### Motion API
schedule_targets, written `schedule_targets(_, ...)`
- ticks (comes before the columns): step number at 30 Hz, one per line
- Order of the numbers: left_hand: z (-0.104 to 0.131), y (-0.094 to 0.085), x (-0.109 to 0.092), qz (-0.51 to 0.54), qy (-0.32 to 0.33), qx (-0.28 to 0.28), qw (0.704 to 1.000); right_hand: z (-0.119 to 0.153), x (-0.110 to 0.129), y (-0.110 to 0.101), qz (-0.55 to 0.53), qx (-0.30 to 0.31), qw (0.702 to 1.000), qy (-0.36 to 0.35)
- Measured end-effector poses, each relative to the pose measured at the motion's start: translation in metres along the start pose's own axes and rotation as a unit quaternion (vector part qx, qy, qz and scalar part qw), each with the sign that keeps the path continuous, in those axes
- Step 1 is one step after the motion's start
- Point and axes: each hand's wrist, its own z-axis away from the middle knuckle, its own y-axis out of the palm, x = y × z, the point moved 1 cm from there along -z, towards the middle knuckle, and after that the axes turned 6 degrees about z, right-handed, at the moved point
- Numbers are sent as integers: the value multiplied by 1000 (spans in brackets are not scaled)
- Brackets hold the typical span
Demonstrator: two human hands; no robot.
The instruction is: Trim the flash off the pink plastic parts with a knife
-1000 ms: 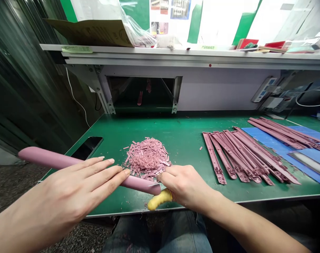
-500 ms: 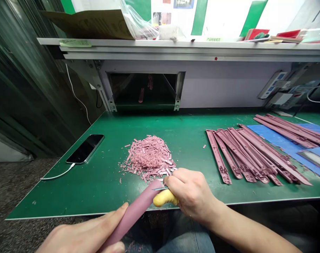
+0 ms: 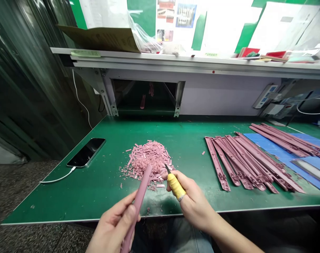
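My left hand [image 3: 118,223] is closed around a long pink plastic strip [image 3: 142,191], which tilts up and away over the table's front edge. In my right hand [image 3: 193,196] is a knife [image 3: 176,187] with a yellow wrapped handle, its short dark blade pointing up and away. Blade and strip are apart, the knife to the right of the strip's rounded tip. Just beyond both hands lies a heap of pink shavings and small offcuts [image 3: 146,156], partly hidden by the strip's far end.
Many pink strips [image 3: 244,158] lie in a pile on the right of the green table [image 3: 78,196]; others rest on a blue sheet [image 3: 288,158]. A phone [image 3: 86,152] with a white cable is at left. Behind, a shelf [image 3: 149,63] spans above an opening holding pink pieces.
The knife has come off the strip and turned upward, its blade now clear. My left hand has moved right and up, bringing the strip more upright. The view has tilted slightly up.
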Motion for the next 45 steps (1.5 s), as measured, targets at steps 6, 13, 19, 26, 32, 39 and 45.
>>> schedule_targets(6, -8, 2, 16, 82, -73, 24, 994, -12, -6, 10, 84, -32, 995, -51)
schedule_targets(13, -4, 6, 13, 34, -57, 43, 997, -25, -3, 11, 326, -63, 940, -81)
schedule_targets(19, -2, 7, 11, 37, -47, 32, 998, -18, 1, 15, 366, -47, 925, -90)
schedule_targets(26, -14, 16, 3, 142, -22, 28, 989, 12, 16, 41, 341, -10, 933, -111)
schedule_targets(32, -32, 25, -22, 134, 43, 35, 989, 40, 25, 59, 304, 33, 941, -148)
schedule_targets(39, -62, 28, -40, 153, 101, 39, 982, 82, 31, 97, 283, 43, 929, -235)
schedule_targets(45, -78, 17, -43, 163, 97, 45, 981, 89, 17, 93, 174, 91, 965, -174)
